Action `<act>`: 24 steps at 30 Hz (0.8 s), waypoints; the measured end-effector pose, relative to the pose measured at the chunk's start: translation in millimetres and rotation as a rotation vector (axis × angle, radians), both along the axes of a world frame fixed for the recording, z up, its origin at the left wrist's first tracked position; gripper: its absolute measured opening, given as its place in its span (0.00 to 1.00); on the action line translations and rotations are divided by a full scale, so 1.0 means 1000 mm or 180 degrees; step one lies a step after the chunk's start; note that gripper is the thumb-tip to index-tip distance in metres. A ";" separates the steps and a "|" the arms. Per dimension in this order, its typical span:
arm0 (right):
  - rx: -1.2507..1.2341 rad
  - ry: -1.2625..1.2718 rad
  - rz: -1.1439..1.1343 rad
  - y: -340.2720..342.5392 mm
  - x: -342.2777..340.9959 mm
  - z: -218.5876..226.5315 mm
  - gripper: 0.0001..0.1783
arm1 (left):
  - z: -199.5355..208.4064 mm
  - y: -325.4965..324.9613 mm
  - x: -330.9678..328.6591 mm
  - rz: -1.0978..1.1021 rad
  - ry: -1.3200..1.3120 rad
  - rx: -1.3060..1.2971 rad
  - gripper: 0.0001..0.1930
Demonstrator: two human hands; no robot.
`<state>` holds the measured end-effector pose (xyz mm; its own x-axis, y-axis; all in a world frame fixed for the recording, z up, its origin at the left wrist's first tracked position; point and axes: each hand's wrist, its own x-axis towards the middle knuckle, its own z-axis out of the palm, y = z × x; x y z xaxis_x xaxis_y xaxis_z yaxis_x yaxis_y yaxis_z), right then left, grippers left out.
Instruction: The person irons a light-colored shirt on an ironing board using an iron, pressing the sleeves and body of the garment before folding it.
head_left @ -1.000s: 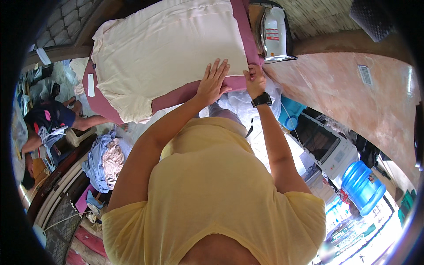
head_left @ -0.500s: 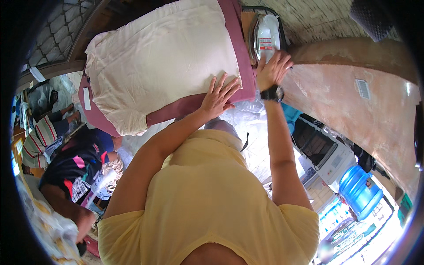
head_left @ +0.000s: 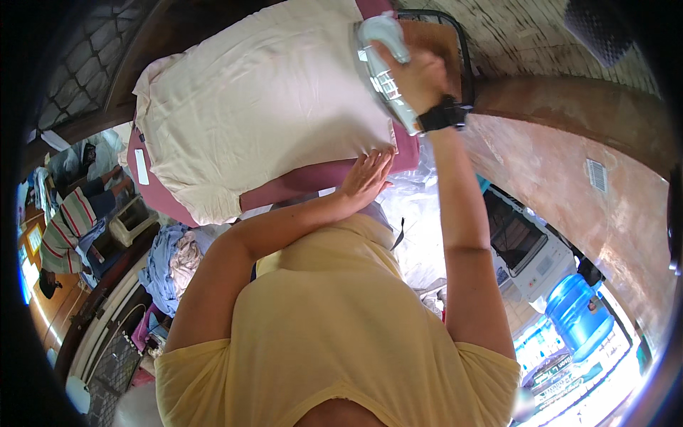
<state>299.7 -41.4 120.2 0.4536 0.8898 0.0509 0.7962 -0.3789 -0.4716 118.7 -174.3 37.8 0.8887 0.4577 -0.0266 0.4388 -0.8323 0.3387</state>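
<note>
You have one white iron (head_left: 388,85) at the right edge of the cream cloth (head_left: 263,99), likely heavy, best gripped from above, your right hand's (head_left: 425,80) fingers clamped on it; the cloth, likely soft, best pinned at its near-right corner, where your left hand (head_left: 368,176) rests, fingers nearly together.

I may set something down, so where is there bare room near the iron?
Brown pad: its far part, between the iron and black rim. Maroon board: narrow strip between the cream garment and near edge. Crowded: the garment's right end, with iron and left fingers.
</note>
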 end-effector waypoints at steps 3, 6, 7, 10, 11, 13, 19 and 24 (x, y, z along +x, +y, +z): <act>0.0083 0.0208 0.0185 -0.008 -0.052 0.007 0.36 | 0.004 0.002 -0.001 -0.0148 0.0181 -0.0137 0.41; -0.0148 0.0339 0.0005 -0.021 -0.068 -0.002 0.36 | 0.006 0.003 -0.013 -0.0293 0.0193 -0.0437 0.38; -0.0196 0.0377 -0.0077 -0.028 -0.071 0.001 0.35 | 0.015 0.004 -0.021 -0.0330 0.0020 -0.0470 0.36; -0.0420 0.0526 -0.0129 -0.063 -0.068 -0.006 0.33 | 0.027 0.014 -0.058 -0.0698 0.0297 -0.1878 0.30; -0.0480 0.0564 -0.0146 -0.077 -0.069 -0.006 0.33 | 0.028 0.021 -0.073 -0.0861 0.0528 -0.2558 0.28; -0.0618 0.0450 -0.0329 -0.108 -0.071 -0.006 0.30 | 0.072 0.072 -0.087 -0.0565 0.1161 -0.3044 0.21; -0.0047 0.0288 -0.0630 -0.130 -0.080 -0.030 0.23 | 0.050 0.219 -0.034 0.1088 -0.1253 -0.0618 0.09; -0.0155 0.0157 -0.0564 -0.117 -0.079 -0.026 0.24 | 0.010 0.305 0.045 -0.0478 -0.1178 0.0419 0.16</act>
<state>220.7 -158.6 94.7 0.6043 0.7966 -0.0165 0.6914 -0.5346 -0.4860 164.2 130.6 48.2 0.8843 0.3006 0.3572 0.1780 -0.9244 0.3372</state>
